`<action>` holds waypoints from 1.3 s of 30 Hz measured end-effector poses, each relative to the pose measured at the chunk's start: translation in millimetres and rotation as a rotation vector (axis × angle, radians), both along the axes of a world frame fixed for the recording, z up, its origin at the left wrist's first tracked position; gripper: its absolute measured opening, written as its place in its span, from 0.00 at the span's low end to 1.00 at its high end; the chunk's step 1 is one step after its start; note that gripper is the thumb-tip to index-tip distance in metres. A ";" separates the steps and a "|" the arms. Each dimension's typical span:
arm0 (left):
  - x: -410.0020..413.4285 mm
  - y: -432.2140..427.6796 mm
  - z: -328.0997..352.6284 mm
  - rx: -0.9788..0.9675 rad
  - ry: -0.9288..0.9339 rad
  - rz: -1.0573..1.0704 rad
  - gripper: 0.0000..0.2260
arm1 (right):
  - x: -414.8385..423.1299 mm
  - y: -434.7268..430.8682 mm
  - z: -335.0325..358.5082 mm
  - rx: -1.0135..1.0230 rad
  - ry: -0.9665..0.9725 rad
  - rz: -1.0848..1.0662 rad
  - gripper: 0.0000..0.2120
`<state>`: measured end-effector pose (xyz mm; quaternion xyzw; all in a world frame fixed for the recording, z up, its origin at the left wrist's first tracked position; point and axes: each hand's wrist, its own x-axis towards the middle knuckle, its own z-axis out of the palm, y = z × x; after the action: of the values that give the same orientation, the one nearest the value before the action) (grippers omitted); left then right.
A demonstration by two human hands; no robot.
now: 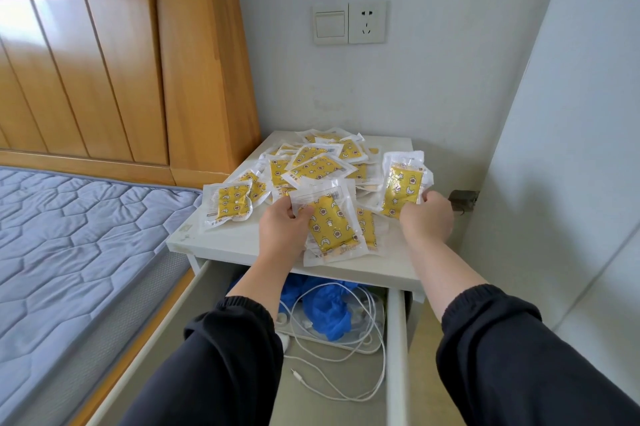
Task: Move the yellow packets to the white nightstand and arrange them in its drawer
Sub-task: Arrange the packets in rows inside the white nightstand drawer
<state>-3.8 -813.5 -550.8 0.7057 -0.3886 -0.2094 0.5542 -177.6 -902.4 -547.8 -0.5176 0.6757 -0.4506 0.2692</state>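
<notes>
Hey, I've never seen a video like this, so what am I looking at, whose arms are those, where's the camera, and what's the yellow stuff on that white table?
No machine here: a person wears one camera on the head, so you see their own arms from above. Yellow packets lie heaped on the white nightstand. The left hand pinches a flat packet at its front edge; the right hand holds an upright packet. The drawer is pulled open below, holding white cables and a crumpled blue thing.
</notes>
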 end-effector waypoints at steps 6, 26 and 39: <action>-0.6 1.0 0.7 0.005 0.003 0.004 0.05 | 4.0 6.1 3.6 -0.085 -0.032 -0.004 0.05; 27.1 123.5 -8.1 0.012 0.520 0.069 0.03 | 8.4 159.3 14.2 -0.260 -0.412 0.213 0.07; 68.0 195.1 -88.2 0.929 -0.246 -0.203 0.17 | 47.5 219.8 -92.4 0.651 -0.177 0.414 0.13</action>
<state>64.2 -618.3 -638.9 0.8563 -0.3837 -0.3287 0.1074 -130.1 -682.6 -640.2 -0.4898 0.6386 -0.1921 0.5617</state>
